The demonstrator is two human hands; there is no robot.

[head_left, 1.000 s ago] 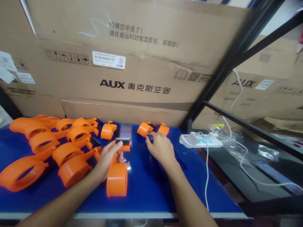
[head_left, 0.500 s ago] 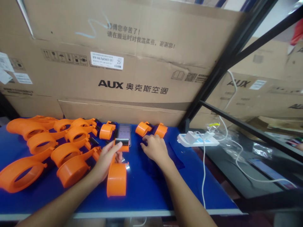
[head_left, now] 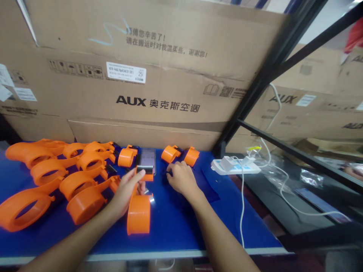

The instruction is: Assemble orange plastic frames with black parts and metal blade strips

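Observation:
My left hand (head_left: 126,190) is closed round an orange tape dispenser (head_left: 138,215), its ring hanging toward me. The thumb presses by the black strip at its upper end, and small metal-looking bits show beside the fingers. Farther right, my right hand (head_left: 181,177) rests low over dark blue plastic sheeting (head_left: 208,185) with its fingers curled. Whatever lies under those fingertips is hidden. Just beyond this hand are two orange dispenser pieces, one at the left (head_left: 170,153) and another at the right (head_left: 191,156).
Several orange dispensers (head_left: 81,204) crowd the left of the blue tabletop (head_left: 172,230). A phone (head_left: 148,158) lies behind my left hand. To the right sit a white power strip (head_left: 235,166) and its cables. A large cardboard box (head_left: 159,128) walls the back, beside a black metal frame (head_left: 246,90).
My right hand has shifted slightly left with its fingers still curled low. The left hand keeps hold of the tape dispenser. The whole view has drifted slightly.

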